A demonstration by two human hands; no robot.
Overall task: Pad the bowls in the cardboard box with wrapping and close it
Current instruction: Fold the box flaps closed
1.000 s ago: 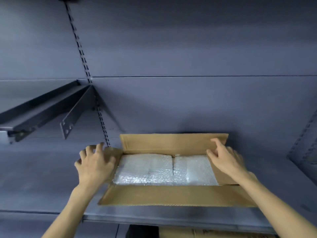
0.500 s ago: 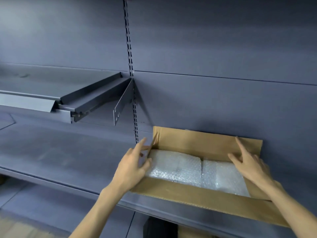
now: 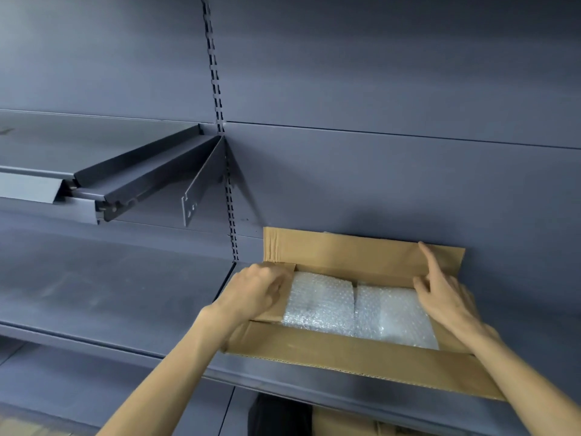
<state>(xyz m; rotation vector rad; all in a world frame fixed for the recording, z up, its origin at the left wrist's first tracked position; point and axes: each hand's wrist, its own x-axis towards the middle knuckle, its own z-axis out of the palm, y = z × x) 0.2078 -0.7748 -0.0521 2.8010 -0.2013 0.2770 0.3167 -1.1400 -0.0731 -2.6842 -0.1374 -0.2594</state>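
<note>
- The left hand (image 3: 256,292) lies on the short side flap (image 3: 276,313) at the left end of the cardboard box (image 3: 355,354), its fingers curled over the flap's inner edge and pressing it down toward the padding.
- The right hand (image 3: 446,297) rests on the opposite end flap, fingers loosely spread and gripping nothing; its forefinger points up against the rear flap (image 3: 345,251), which stands upright against the back wall.
- Between the hands lies the bubble wrap (image 3: 355,308), two pads side by side that cover the box's opening. The bowls beneath are hidden, so their placing cannot be told.
- The front flap (image 3: 361,355) lies folded outward and overhangs the edge of the grey shelf (image 3: 110,297) on which the box stands.
- Judged from this, the padding is in and closing has begun with the end flaps.
- Risks: the wrap may spring the end flaps up once released, so the long flaps would not lie flat; pressing hard could load the bowls; pulling the front flap could drag the box off the shelf edge.
</note>
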